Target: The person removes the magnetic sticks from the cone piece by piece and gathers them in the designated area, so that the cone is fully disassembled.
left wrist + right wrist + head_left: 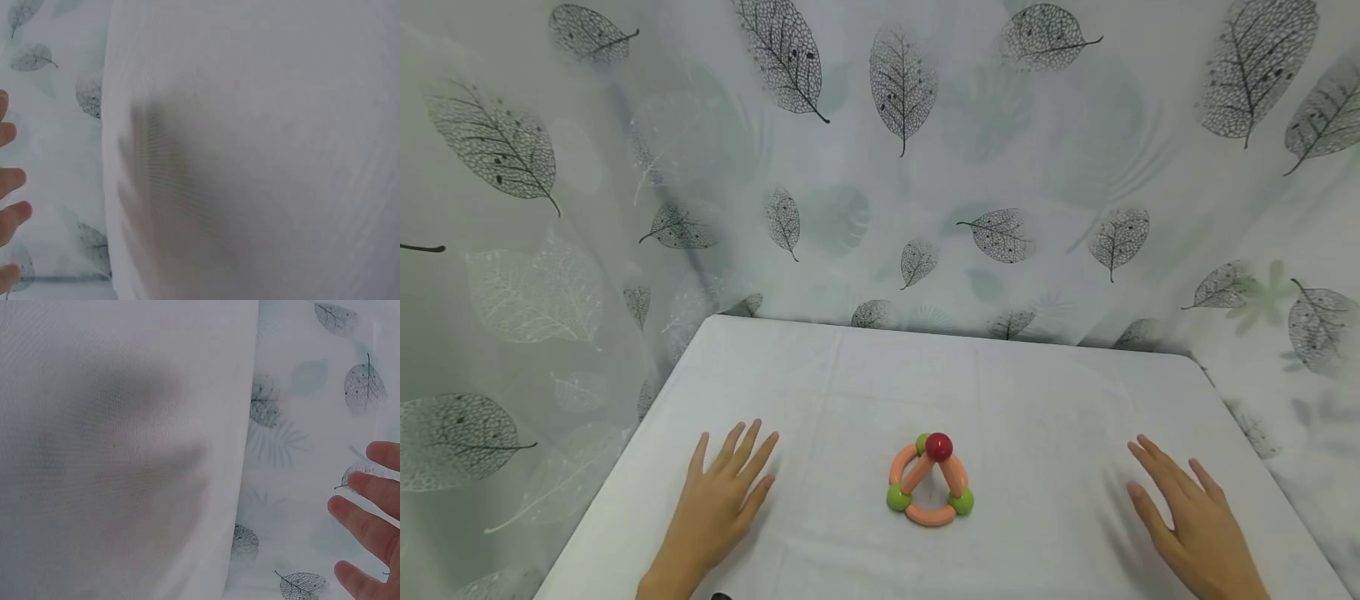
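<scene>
On the white table stands a small frame-like toy (930,515) made of orange curved and straight rods joined by green balls, with a red ball (938,447) at its top. To its left, my left hand (718,508) is held over the table with fingers spread, holding nothing. Farther off on the right side, my right hand (1195,525) also has its fingers extended and grips nothing. Both hands are apart from the toy. The left wrist view shows only fingertips (11,181) at its edge, and the right wrist view several fingers (369,531); the toy appears in neither.
The table (820,375) is covered in smooth white cloth. A curtain (850,167) printed with grey leaves hangs behind it and along both sides. A small dark object (721,596) shows at the bottom edge, near the left wrist; its kind is unclear.
</scene>
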The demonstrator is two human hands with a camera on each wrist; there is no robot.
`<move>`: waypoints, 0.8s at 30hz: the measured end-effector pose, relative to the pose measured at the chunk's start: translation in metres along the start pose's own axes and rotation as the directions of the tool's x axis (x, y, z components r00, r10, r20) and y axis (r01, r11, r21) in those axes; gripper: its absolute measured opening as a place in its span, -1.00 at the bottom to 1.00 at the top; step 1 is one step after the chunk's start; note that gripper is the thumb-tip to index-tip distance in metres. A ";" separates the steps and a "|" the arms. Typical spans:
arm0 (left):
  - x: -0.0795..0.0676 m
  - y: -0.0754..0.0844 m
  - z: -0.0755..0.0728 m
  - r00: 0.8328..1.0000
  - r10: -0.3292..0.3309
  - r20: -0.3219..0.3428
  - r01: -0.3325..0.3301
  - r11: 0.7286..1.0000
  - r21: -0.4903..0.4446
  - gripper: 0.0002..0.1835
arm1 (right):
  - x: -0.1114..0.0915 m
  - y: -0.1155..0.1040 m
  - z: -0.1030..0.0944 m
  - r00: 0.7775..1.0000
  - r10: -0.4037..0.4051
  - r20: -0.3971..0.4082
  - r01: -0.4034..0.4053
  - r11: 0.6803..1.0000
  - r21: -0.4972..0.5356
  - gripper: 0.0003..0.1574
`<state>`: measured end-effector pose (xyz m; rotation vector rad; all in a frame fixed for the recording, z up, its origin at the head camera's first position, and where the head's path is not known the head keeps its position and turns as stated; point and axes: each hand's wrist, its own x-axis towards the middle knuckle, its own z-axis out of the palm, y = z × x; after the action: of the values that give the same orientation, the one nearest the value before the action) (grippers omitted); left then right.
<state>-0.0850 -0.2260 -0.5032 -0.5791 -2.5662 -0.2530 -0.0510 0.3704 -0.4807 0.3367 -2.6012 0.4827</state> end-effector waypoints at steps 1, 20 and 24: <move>0.000 0.001 0.000 1.000 -0.001 -0.003 0.001 1.000 -0.005 -0.44 | 0.000 -0.001 0.001 1.000 -0.002 -0.018 0.002 1.000 0.007 -0.25; 0.004 0.030 0.014 0.986 -0.163 0.017 0.161 0.945 -0.283 -0.54 | 0.008 -0.036 0.023 0.985 0.153 -0.074 -0.120 0.933 0.340 -0.39; 0.005 0.036 0.017 0.972 -0.220 0.084 0.235 0.893 -0.384 -0.57 | 0.012 -0.045 0.026 0.980 0.200 0.007 -0.186 0.898 0.398 -0.41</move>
<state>-0.0805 -0.1868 -0.5129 -0.4192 -2.6332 -0.8610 -0.0573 0.3181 -0.4839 0.1963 -2.5009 1.0849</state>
